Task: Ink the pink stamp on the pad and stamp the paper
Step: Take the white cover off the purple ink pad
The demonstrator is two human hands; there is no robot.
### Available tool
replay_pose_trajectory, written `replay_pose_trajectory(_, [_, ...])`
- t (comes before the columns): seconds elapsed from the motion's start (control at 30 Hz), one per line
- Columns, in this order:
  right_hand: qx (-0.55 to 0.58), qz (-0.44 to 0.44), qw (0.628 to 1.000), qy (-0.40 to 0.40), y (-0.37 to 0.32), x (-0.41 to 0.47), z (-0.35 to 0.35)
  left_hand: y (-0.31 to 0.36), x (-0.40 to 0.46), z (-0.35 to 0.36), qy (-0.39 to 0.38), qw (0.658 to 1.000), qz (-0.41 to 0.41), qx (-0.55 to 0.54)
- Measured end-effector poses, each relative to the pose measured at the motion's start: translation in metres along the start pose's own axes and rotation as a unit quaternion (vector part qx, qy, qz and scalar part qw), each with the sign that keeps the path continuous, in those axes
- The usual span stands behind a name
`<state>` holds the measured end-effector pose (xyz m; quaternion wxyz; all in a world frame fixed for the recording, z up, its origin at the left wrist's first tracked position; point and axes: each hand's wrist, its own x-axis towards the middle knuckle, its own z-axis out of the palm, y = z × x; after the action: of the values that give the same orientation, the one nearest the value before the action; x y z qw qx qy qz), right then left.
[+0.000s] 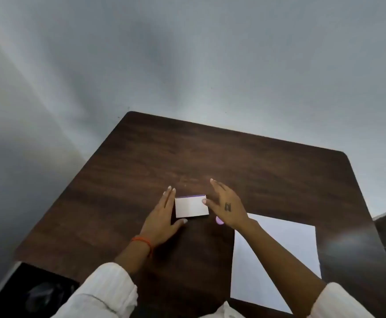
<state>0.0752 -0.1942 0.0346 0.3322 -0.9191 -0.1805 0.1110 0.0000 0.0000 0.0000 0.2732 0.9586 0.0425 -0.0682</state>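
A small white box with a purple far edge, the ink pad (pixel 191 206), lies shut on the dark wooden table (pixel 267 171). My left hand (pixel 162 216) rests flat against its left side, fingers straight and thumb near its front corner. My right hand (pixel 226 204) hovers just right of the pad with fingers spread, the thumb tip touching the pad's right edge. A bit of the pink stamp (pixel 219 220) shows under my right palm, lying on the table. A white sheet of paper (pixel 290 249) lies to the right, partly under my right forearm.
The table's far edge meets a plain grey wall. A dark object (pixel 38 292) sits on the floor at lower left, beyond the table's left edge. The far half of the table is bare wood.
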Motion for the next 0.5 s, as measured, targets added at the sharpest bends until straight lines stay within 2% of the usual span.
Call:
replay_pose_trajectory(0.13, [-0.078,0.006,0.992,-0.103,0.005,0.013,0.007,-0.003,0.008,0.000,-0.052,0.998,0.002,0.026])
replay_pose_trajectory(0.27, [-0.110,0.012,0.980,-0.163,0.008,0.022,0.018,-0.004,0.020,-0.001,-0.083,0.996,0.013,0.043])
replay_pose_trajectory(0.5, [-0.164,-0.008,0.973,-0.163,0.008,0.027,0.024,-0.004,0.028,-0.004,-0.085,0.995,0.022,0.038])
